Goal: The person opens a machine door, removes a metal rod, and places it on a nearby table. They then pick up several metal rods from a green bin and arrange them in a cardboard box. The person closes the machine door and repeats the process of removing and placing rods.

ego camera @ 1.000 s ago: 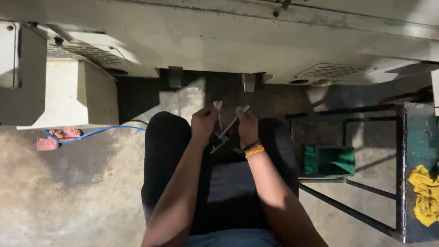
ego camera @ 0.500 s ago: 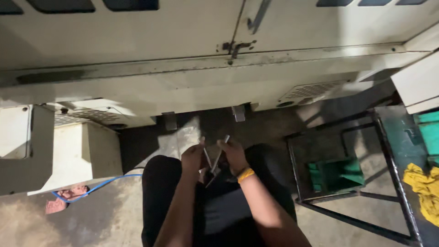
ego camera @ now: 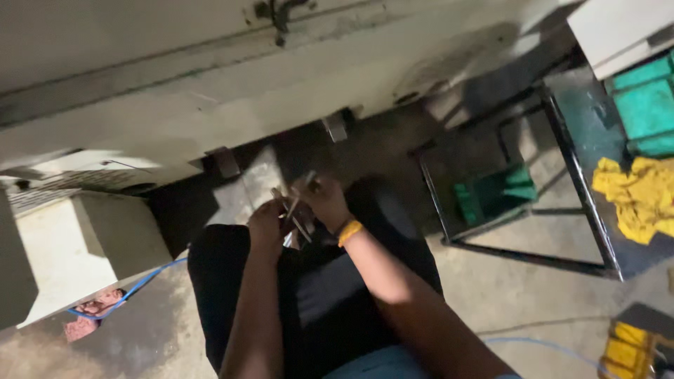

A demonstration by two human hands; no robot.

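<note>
Head view, looking down at a seated person's lap. The left hand (ego camera: 267, 226) and right hand (ego camera: 324, 202) meet just above the knees, both clasped on a bundle of thin metal rods (ego camera: 295, 210). The rods cross one another between the two hands: the left fingers are curled around the lower ends, and the right fingers are closed on the upper part, one rod tip jutting up past the right thumb. How many rods there are cannot be told; they are small and blurred. A yellow band (ego camera: 349, 232) circles the right wrist. The forearms run down to the bottom edge over dark trousers (ego camera: 330, 295).

Surroundings: beyond the hands stands a large pale machine housing (ego camera: 210, 91), its underside in shadow, with two short brackets (ego camera: 226, 163) hanging near the floor. At left, a pale block (ego camera: 84, 245) sits on the concrete floor (ego camera: 140, 337), with a blue cable (ego camera: 133, 289) running out from under it beside a reddish scrap (ego camera: 88, 316). To the right stands a dark steel frame (ego camera: 562, 154) with a green box (ego camera: 495, 193) inside its lower part. A yellow rag (ego camera: 635, 196) lies on the frame's top, near green trays (ego camera: 649, 105). A second yellow object (ego camera: 628, 351) sits at the lower right corner, too dim to identify.
</note>
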